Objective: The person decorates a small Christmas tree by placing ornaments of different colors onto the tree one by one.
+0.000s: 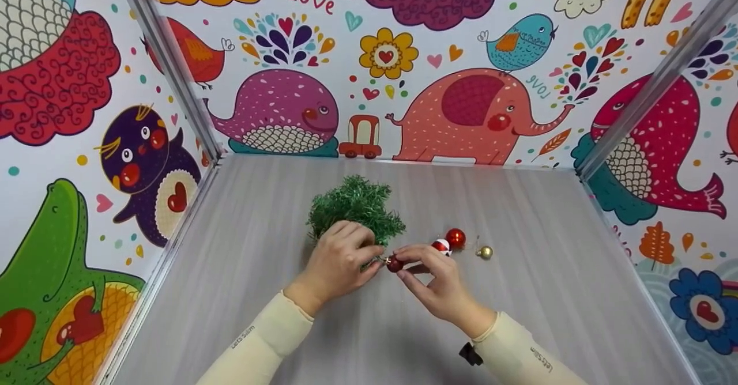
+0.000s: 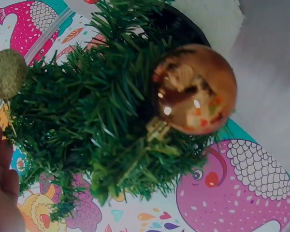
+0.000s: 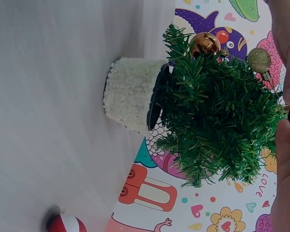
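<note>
A small Christmas tree [image 1: 357, 203] with green tinsel-like needles stands upright in a fluffy white pot [image 3: 130, 94]. In front of it, the right hand [image 1: 441, 287] pinches a dark red bauble [image 1: 394, 264] between thumb and fingers. My left hand [image 1: 340, 258] has its fingers curled, thumb and index finger at the bauble's gold cap and string; exactly what they pinch is partly hidden. On the branches hang a shiny copper bauble [image 2: 195, 89] and a glittery gold bauble [image 2: 7, 73].
Right of the tree on the grey table [image 1: 536, 316] lie a shiny red bauble [image 1: 455, 238], a red-and-white bauble [image 1: 442, 246] partly behind the right hand, and a small gold bauble [image 1: 486, 252]. Panels with cartoon animals [image 1: 461, 114] enclose the back and sides.
</note>
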`<state>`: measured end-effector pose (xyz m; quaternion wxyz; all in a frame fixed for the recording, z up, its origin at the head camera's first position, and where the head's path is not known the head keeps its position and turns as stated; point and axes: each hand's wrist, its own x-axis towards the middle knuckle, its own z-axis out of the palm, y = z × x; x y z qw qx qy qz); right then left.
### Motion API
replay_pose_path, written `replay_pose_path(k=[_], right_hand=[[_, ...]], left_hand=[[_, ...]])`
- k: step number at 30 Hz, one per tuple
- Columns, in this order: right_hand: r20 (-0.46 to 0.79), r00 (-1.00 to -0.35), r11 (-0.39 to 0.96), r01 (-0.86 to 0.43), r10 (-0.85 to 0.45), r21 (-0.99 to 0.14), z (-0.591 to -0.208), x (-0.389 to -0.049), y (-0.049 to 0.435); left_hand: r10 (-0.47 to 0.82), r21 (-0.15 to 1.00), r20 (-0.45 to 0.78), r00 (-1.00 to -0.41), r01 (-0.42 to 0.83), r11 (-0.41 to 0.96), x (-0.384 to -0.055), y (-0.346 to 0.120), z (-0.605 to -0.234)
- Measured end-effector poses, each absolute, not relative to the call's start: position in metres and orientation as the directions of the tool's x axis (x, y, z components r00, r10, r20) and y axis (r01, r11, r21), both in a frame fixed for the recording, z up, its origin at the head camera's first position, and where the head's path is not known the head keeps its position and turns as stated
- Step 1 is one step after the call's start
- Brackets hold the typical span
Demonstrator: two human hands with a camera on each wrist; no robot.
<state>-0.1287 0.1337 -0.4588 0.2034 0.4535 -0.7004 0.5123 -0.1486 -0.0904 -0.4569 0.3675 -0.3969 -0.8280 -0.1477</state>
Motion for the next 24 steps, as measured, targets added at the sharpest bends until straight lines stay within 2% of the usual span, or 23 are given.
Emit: replay_pose_path(k=[7, 11, 24], right_hand=[[0.743, -0.514, 0.068, -0.838, -0.429, -0.541, -0.462, -0.13, 0.136], [0.736, -0.521, 0.079, -0.835, -0.433, -0.544, -0.466, -0.131, 0.136], [0.654, -0.6, 0.095, -0.766, -0.461, -0.636, -0.482, -0.131, 0.135]], left_hand=[[0.53, -0.043, 0.747, -0.402, 0.765, 0.643, -0.15, -0.089, -0.457], [0.51, -0.028, 0.754, -0.414, 0.756, 0.654, -0.149, -0.091, -0.455], [0.478, 0.008, 0.758, -0.444, 0.739, 0.673, -0.148, -0.091, -0.455]])
